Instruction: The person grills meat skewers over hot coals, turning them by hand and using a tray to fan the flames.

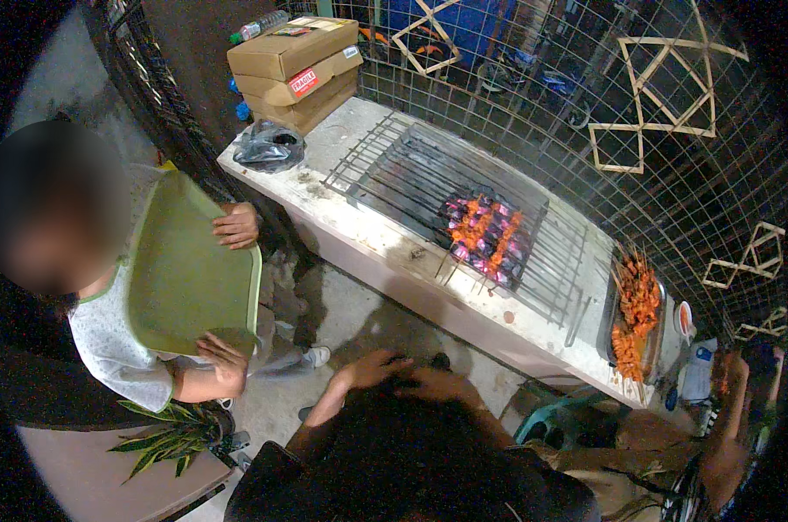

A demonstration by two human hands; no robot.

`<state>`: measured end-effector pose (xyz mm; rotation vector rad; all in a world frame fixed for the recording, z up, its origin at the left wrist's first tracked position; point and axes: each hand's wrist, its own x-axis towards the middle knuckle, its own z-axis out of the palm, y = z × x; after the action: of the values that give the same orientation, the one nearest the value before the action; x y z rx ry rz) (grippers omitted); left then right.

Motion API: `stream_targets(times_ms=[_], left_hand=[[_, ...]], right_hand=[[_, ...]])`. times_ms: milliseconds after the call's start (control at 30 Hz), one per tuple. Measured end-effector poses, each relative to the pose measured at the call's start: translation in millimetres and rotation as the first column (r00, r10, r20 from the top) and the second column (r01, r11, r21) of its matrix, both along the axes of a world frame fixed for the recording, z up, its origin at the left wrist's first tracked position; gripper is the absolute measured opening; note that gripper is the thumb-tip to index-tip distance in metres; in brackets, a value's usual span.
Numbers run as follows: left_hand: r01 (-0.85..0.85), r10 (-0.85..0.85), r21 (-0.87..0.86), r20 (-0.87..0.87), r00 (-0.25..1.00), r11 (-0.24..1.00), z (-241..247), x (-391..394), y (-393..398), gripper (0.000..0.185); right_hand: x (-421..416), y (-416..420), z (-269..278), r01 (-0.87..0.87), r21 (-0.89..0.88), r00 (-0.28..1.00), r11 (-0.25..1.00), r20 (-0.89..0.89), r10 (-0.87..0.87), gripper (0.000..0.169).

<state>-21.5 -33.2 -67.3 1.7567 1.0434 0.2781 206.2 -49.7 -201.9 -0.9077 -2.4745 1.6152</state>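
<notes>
My left hand point(374, 368) and my right hand point(436, 383) meet at the fingers in front of my body. Shadow hides whether anything lies between them. Beyond them, several skewers of orange-coated meat point(479, 225) lie over glowing charcoal point(462, 251) on a metal grill grate point(394, 176). The grate spans a pit in a pale counter point(394, 251). At the counter's right end, a tray point(655, 339) bears a pile of meat skewers point(635, 310). A small cup of red sauce point(683, 318) stands beside that tray.
At left, a person point(120, 352) holds a green tray point(195, 267). Stacked cardboard boxes point(289, 59) and a black plastic bag point(270, 147) sit on the counter's far left. Wire mesh point(537, 98) runs behind. Another person's arm point(730, 398) and a green chair point(550, 411) are at right; a potted plant point(166, 437) lower left.
</notes>
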Motion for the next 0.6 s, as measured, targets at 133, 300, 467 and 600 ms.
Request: stream_targets(times_ms=[133,300,467,600], left_hand=[[0.175,-0.174,-0.042,0.011,0.985,0.984,5.9,-13.4,1.4,0.058],[0.315,-0.362,-0.229,-0.205,0.909,0.921,46.9,-4.8,17.5,0.062],[0.223,-0.227,-0.1,-0.027,0.973,0.97,29.8,6.2,13.6,0.055],[-0.009,0.02,-0.086,0.126,0.992,0.996,75.1,25.3,18.9,0.051]], right_hand=[[-17.1,15.9,97.8,-0.123,-0.09,0.989,0.988,-0.088,0.115,0.051],[-22.7,12.1,120.8,-0.139,-0.132,0.99,0.982,-0.046,0.134,0.048],[-13.7,14.0,110.8,-0.068,0.066,0.985,0.995,-0.157,0.078,0.04],[11.2,22.7,151.1,0.233,0.18,0.973,0.956,-0.046,-0.228,0.033]])
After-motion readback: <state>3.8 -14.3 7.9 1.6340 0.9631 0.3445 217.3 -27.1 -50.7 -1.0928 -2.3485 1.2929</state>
